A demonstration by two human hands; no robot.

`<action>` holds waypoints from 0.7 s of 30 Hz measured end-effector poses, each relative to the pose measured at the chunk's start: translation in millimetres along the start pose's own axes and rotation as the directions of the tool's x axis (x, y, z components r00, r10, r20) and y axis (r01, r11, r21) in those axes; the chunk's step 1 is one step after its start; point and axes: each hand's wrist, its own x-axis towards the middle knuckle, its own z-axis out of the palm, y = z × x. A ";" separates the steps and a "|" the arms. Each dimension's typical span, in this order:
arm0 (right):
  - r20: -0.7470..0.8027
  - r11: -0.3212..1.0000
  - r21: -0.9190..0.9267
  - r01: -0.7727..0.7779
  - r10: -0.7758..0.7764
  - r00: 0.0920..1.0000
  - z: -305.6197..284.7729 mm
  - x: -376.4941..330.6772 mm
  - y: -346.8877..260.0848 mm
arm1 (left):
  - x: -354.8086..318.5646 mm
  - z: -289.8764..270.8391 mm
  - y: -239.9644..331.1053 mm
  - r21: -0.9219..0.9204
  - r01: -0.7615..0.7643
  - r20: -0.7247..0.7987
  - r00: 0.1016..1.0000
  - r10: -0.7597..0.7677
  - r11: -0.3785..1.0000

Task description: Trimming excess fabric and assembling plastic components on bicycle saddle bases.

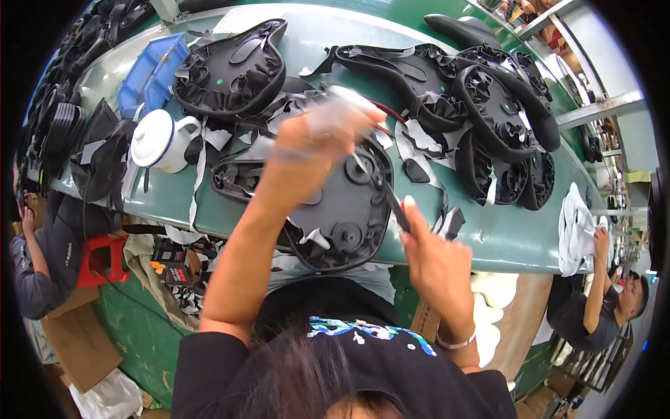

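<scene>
A black saddle-shaped seat [331,216] lies upside down on the green table before me, its plastic base and gathered cover edge showing. Above it my left hand [317,140] is raised and smeared by motion. A whitish blur covers its fingers, so what it holds, if anything, cannot be told. My right hand [436,262] is closed around the dark handle of a slim tool [395,204] with a bit of red near the grip. The tool's thin metal end points up-left over the seat base; its exact kind is unclear.
Several more upturned black seats [497,115] crowd the right, with another seat [237,66] at far left. A blue plastic bin [150,73] and white enamel lidded mug [159,142] stand left. Fabric scraps [422,140] litter the table. People work at both sides, one by white cloth [574,230].
</scene>
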 end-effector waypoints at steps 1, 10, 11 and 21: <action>-0.011 1.000 -0.017 0.003 -0.003 1.000 -0.9 9.7 4.5 | -0.4 9.2 7.0 0.702 -0.093 0.046 0.995 0.085 0.706; 0.005 0.993 -0.092 0.080 -0.079 0.997 -5.5 11.3 4.6 | 25.7 -27.7 -46.0 0.505 0.144 -0.430 0.897 0.104 0.851; 0.025 0.989 -0.098 0.113 -0.111 0.993 -9.3 12.6 8.2 | 22.7 -28.4 -46.9 0.039 0.096 -0.410 0.909 -0.071 0.995; 0.157 0.814 -0.197 0.546 -0.524 0.837 -38.3 87.2 47.9 | -69.4 -40.0 17.2 -0.253 0.115 -0.246 0.953 -0.179 0.961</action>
